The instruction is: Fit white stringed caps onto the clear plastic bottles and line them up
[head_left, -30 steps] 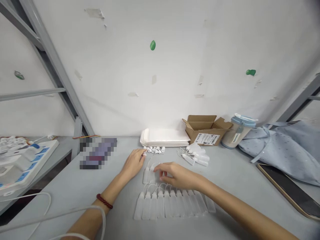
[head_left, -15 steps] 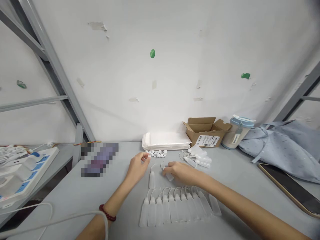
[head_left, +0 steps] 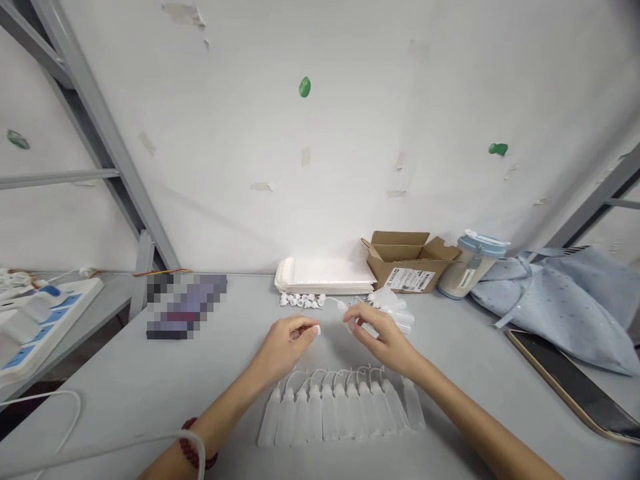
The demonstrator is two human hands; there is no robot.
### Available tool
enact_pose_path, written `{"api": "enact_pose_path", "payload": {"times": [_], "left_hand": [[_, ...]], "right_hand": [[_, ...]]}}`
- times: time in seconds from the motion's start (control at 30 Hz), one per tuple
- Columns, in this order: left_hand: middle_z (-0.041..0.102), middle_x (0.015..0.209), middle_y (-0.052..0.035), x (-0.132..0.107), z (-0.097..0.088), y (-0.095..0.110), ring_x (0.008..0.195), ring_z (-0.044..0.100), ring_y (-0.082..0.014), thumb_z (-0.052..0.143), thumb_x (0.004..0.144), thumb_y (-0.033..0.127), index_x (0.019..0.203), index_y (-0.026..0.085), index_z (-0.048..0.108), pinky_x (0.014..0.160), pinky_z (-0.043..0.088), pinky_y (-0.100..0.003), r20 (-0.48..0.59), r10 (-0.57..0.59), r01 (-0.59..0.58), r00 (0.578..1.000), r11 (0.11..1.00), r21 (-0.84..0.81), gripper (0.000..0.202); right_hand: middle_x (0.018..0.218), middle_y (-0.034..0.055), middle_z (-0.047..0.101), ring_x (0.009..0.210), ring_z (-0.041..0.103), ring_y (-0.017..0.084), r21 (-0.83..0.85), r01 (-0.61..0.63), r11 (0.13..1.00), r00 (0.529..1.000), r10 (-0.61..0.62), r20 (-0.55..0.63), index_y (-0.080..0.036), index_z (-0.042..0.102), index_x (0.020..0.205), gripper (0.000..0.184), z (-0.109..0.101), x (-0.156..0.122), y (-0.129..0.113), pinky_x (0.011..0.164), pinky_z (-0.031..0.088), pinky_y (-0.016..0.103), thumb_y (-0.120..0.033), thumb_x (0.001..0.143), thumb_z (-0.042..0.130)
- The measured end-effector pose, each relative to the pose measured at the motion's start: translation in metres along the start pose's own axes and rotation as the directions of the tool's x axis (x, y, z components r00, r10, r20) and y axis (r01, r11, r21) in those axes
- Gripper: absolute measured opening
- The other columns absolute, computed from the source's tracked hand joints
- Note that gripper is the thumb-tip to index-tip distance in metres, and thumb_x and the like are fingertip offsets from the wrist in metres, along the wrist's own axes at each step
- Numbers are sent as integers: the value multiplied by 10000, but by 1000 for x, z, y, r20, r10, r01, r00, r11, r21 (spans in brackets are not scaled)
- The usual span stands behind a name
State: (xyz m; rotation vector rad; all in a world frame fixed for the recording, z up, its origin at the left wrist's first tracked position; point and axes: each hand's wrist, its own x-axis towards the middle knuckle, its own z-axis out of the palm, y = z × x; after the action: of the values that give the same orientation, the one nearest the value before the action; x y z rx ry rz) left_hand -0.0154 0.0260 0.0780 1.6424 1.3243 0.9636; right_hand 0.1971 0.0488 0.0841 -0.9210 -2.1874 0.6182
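My left hand (head_left: 287,341) is above the middle of the table, its thumb and fingertips pinching a small white cap (head_left: 317,329). To its right, my right hand (head_left: 379,331) grips a translucent squeeze bottle (head_left: 344,309), mostly covered by the fingers, with a thin tube at its top pointing left. The cap and the bottle are apart. Nearer me lies a row of several similar bottles (head_left: 327,415) with curved thin tubes. More white caps (head_left: 301,301) are scattered beyond my left hand. A pile of bottles (head_left: 395,303) lies behind my right hand.
A stack of white padded sheets or envelopes (head_left: 325,275) and an open cardboard box (head_left: 411,268) stand against the wall. Right of them are a blue-lidded cup (head_left: 467,263), a blue cloth bag (head_left: 560,300) and a phone (head_left: 570,387). A power strip (head_left: 55,323) and white cable (head_left: 125,441) are at left.
My right hand has lifted its bottle up and away from the row. My left hand has drawn back from the caps with one in its fingers. The single bottle near it no longer shows.
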Motion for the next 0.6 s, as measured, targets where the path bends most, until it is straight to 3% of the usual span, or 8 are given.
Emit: {"api": "enact_pose_path", "payload": {"times": [0.1,0.33,0.47,0.6], "left_hand": [[684,821,-45,-1,1,3,777,594,-188,565,758,362,869,168,691,726,453,-287,88,-64,71,994,994,-82,256],[616,756,-35,1,0,-2,717,532,-151,587,755,378,853,147,667,724,427,-272,44,-62,73,997,945,-320,264],[607,771,-27,0,0,-2,722,515,-142,583,769,364,854,161,671,721,417,-259,69,-13,37,998,935,-354,237],[606,731,-24,-3,1,2,724,514,-157,560,778,391,818,171,681,723,416,-270,80,-2,21,997,970,-243,255]], "right_hand": [[863,31,590,774,531,156,139,-53,989,999,54,-7,-205,555,906,82,5,-2,-6,704,431,278,-233,855,497],[817,15,579,763,540,147,454,-160,877,986,123,109,-190,536,835,31,13,-5,-13,697,412,272,-203,831,509],[787,3,566,742,533,140,486,-195,852,979,144,142,-188,534,830,56,13,-6,-14,674,394,258,-152,806,499],[764,-4,559,689,489,126,429,-200,881,977,145,157,-186,533,812,107,13,-7,-16,612,364,232,-105,776,474]]}}
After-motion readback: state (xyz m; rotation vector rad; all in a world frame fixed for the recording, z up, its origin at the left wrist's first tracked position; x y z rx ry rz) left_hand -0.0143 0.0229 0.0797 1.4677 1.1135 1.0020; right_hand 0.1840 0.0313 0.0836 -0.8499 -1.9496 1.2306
